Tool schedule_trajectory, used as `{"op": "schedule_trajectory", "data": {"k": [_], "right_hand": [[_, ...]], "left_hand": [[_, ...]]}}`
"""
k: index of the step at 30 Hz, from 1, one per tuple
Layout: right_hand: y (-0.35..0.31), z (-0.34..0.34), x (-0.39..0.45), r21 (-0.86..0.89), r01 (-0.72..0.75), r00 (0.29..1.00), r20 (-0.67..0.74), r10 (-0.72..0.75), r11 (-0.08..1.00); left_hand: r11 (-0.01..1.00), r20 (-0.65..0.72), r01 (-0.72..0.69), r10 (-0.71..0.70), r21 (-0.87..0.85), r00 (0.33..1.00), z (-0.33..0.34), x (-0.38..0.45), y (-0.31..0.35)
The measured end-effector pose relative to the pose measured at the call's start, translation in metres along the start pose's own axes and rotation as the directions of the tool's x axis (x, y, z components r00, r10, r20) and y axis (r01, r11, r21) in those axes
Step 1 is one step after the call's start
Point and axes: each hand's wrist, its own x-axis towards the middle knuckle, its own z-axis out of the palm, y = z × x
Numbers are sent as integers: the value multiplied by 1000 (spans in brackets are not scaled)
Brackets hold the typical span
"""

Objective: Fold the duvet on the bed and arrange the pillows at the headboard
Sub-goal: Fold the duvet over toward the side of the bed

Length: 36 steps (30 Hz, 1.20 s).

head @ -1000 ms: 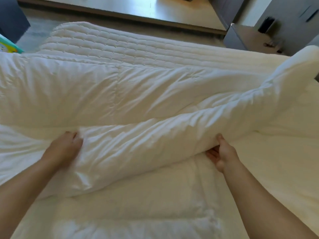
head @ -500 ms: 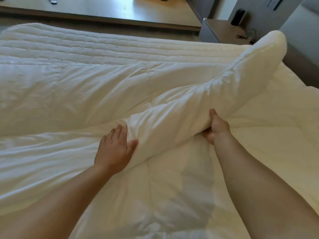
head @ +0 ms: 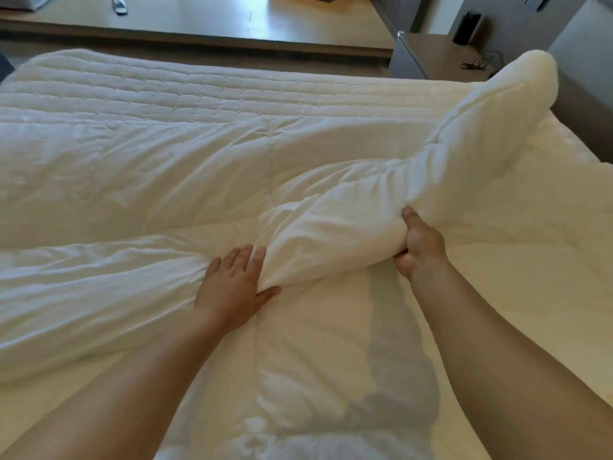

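The room has a wooden floor beyond the far edge of a wide bed [head: 205,84] with a white quilted mattress cover, and a grey bedside cabinet [head: 428,51] stands at the far right corner. The white, softly padded duvet [head: 139,180] lies across the bed, creased in long ridges, with one thick fold raised toward the right corner.

The left hand [head: 232,283] is closed on the near end of that fold, thumb under and fingers over. The right hand [head: 419,242] grips the same fold from below, fist tight.

Risks, as judged:
- The bulky fold may slip from either grip, because the filling compresses unevenly.
- The raised far end may flop sideways off the bed corner if pulled unevenly.
- Creases on the left may be trapped into the fold if not smoothed.

No pillows are visible.
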Motion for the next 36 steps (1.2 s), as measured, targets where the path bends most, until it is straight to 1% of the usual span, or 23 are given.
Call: {"op": "schedule_trajectory", "data": {"k": [2, 5, 7, 9, 11, 13, 14, 17, 20, 21, 23, 26, 28, 30, 31, 33, 34, 35, 36], "right_hand": [[-7, -11, -32, 7, 28, 998, -52, -28, 1000], [-14, -46, -90, -9, 25, 992, -120, -26, 1000], [-4, -73, -125, -4, 33, 985, -171, -34, 999], [19, -91, -144, -32, 3, 973, -229, -11, 999], [42, -101, -141, -71, -102, 956, -284, 78, 992], [55, -108, -123, -62, -202, 935, -308, 174, 977], [58, -110, -108, -53, -205, 938, -297, 180, 977], [49, -106, -78, -34, -151, 954, -267, 137, 988], [27, -92, -83, -14, -59, 975, -217, 55, 998], [21, -89, -87, -6, -26, 978, -206, 24, 1000], [10, -85, -102, 17, 18, 982, -186, -14, 1000], [-7, -84, -130, 50, 85, 982, -173, -75, 995], [-15, -90, -144, 42, 112, 977, -187, -102, 993], [-6, -99, -151, -5, 108, 966, -237, -106, 994], [5, -103, -152, -65, 96, 955, -275, -110, 993], [35, -117, -140, -215, 12, 936, -342, -87, 976], [50, -124, -130, -276, -39, 934, -352, -63, 960], [64, -131, -115, -324, -77, 934, -354, -45, 943], [74, -136, -100, -360, -115, 932, -362, -25, 926]], "left_hand": [[999, 19, -39, 39, -11, 999, -7, -5, -3], [983, 74, -167, 173, -82, 982, -19, -18, -8], [960, 133, -261, 274, -107, 953, -25, -28, -9], [946, 199, -309, 323, -100, 925, -25, -36, -14], [948, 282, -306, 318, -85, 905, -20, -44, -19], [956, 319, -287, 293, -66, 901, -14, -48, -19], [957, 314, -285, 287, -56, 905, -11, -49, -17], [956, 281, -295, 280, 9, 918, 0, -50, -14], [952, 205, -300, 283, 60, 937, 7, -49, -18], [955, 191, -297, 288, 17, 938, 4, -48, -19], [949, 183, -290, 310, -127, 933, -6, -48, -21], [887, 146, -307, 374, -345, 916, -32, -58, -25], [849, 144, -362, 443, -385, 885, -49, -71, -27], [848, 203, -411, 491, -333, 847, -52, -83, -29], [857, 267, -426, 500, -291, 824, -49, -87, -31], [878, 415, -422, 478, -225, 774, -34, -87, -36], [885, 442, -403, 466, -234, 766, -28, -85, -37], [885, 412, -345, 453, -313, 791, -23, -79, -37], [857, 303, -263, 419, -444, 856, -20, -72, -34]]}}
